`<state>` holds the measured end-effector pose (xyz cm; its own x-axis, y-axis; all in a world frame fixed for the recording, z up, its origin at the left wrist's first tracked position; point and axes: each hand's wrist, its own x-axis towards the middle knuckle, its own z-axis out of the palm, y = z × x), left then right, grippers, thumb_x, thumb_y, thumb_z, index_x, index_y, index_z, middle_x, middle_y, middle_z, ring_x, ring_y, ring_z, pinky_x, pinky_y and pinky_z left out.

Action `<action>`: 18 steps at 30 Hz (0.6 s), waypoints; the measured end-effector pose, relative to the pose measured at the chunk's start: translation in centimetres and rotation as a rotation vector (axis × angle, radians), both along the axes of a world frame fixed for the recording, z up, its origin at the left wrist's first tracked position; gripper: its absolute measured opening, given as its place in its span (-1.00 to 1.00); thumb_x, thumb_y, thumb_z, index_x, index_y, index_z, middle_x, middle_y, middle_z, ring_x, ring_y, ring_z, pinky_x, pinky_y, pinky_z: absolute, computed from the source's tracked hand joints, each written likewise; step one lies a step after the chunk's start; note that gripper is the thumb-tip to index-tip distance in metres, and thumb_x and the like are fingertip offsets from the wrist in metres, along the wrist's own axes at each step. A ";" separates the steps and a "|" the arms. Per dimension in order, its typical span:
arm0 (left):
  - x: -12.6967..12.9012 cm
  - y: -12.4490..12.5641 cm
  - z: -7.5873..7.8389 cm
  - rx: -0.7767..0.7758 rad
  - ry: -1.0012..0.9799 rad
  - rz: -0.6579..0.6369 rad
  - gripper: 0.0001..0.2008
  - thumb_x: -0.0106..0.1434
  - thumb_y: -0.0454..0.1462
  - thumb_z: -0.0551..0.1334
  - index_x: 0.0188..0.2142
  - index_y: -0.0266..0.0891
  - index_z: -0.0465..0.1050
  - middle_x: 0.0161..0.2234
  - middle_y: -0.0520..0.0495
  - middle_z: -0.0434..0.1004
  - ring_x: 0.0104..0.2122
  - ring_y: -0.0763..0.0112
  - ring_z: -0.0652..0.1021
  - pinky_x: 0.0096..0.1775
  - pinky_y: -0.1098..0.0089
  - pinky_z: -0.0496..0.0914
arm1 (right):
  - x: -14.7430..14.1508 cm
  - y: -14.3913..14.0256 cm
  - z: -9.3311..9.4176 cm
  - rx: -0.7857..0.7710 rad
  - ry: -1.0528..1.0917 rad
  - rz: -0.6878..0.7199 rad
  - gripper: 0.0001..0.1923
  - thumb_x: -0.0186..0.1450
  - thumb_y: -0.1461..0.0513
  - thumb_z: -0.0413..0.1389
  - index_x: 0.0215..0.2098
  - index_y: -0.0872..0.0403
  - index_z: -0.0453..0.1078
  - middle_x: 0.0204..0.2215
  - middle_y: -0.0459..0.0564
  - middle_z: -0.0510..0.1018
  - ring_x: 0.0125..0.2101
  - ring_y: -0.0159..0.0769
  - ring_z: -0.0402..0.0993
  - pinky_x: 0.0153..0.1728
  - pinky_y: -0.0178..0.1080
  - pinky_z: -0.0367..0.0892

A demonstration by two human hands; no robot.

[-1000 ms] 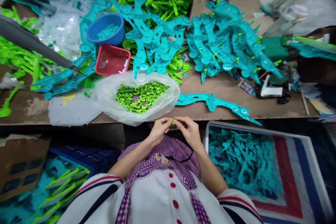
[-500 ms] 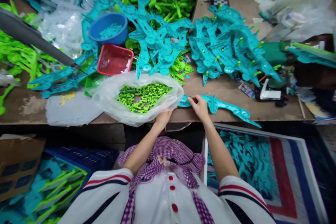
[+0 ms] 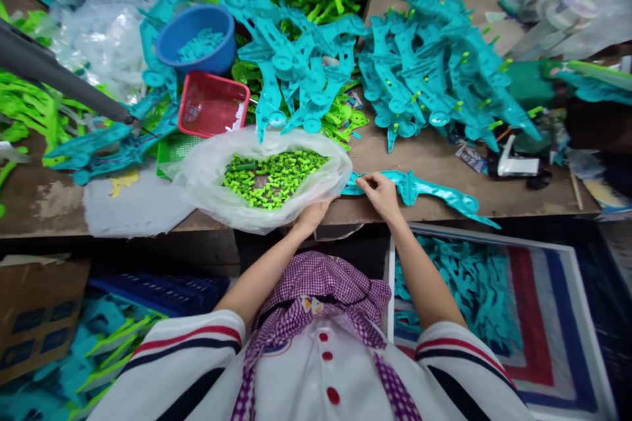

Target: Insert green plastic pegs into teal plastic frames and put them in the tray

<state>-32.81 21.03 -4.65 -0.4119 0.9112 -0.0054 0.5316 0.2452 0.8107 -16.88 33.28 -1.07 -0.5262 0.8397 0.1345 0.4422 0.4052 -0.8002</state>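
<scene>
From where I stand, the left hand [image 3: 315,214] is nearest, against the bag's lower edge; its fingers are hidden, so I can't tell if they pinch anything. The right hand [image 3: 380,194] bunches its fingers at the left end of a long, glossy teal plastic piece [image 3: 439,197] lying flat on the brown counter [image 3: 553,200]; whether they grip it, I can't tell. I'd judge the piece light, stiff and a bit slippery, best held by its broad middle, since the pointed tip might bend. Beside it sits a soft, translucent plastic bag [image 3: 197,177] of small lime-green pegs [image 3: 276,177], likely fiddly, wanting a fingertip pinch. Farther back, similar teal pieces [image 3: 424,72] lie heaped.
</scene>
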 end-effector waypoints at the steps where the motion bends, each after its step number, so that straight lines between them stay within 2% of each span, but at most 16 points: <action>1: 0.0 0.0 0.2 -0.019 0.004 0.008 -0.60 0.23 -0.11 0.30 0.03 -0.20 0.50 0.09 -0.17 0.49 0.19 0.09 0.34 0.30 0.06 0.05 | 0.0 0.0 -0.1 0.006 -0.002 0.007 -0.60 0.28 -0.08 0.09 -0.46 0.06 0.39 -0.52 -0.08 0.46 -0.46 -0.32 0.33 -0.36 -0.25 0.24; 7: 0.1 -0.1 0.7 -0.097 0.010 0.039 -0.63 0.22 -0.08 0.30 -0.01 -0.13 0.52 0.09 -0.08 0.50 0.19 0.14 0.37 0.31 0.16 0.09 | 0.1 0.0 -0.5 0.027 -0.007 -0.013 -0.56 0.27 -0.13 0.08 -0.48 0.05 0.38 -0.54 -0.09 0.44 -0.48 -0.32 0.32 -0.40 -0.24 0.24; 11: 0.0 0.0 0.3 -0.069 -0.011 0.017 -0.61 0.22 -0.07 0.30 0.02 -0.12 0.50 0.09 -0.08 0.51 0.19 0.16 0.37 0.31 0.16 0.09 | 0.1 0.0 -0.7 0.042 -0.037 0.063 -0.56 0.30 -0.12 0.06 -0.45 0.04 0.40 -0.52 -0.07 0.46 -0.47 -0.30 0.35 -0.36 -0.23 0.24; 18: 0.0 -0.1 0.5 -0.032 -0.077 0.013 -0.65 0.23 -0.13 0.30 0.01 -0.07 0.52 0.05 -0.02 0.54 0.18 0.18 0.39 0.30 0.16 0.11 | 0.1 -0.7 -1.5 0.194 -0.113 0.116 -0.57 0.37 -0.09 -0.01 -0.38 0.04 0.43 -0.48 -0.06 0.50 -0.43 -0.28 0.39 -0.30 -0.20 0.19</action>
<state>-32.79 20.90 -4.15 -0.4211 0.9046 -0.0666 0.4649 0.2782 0.8405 -16.76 32.58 -2.58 -0.6381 0.7372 0.2220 0.4663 0.5995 -0.6505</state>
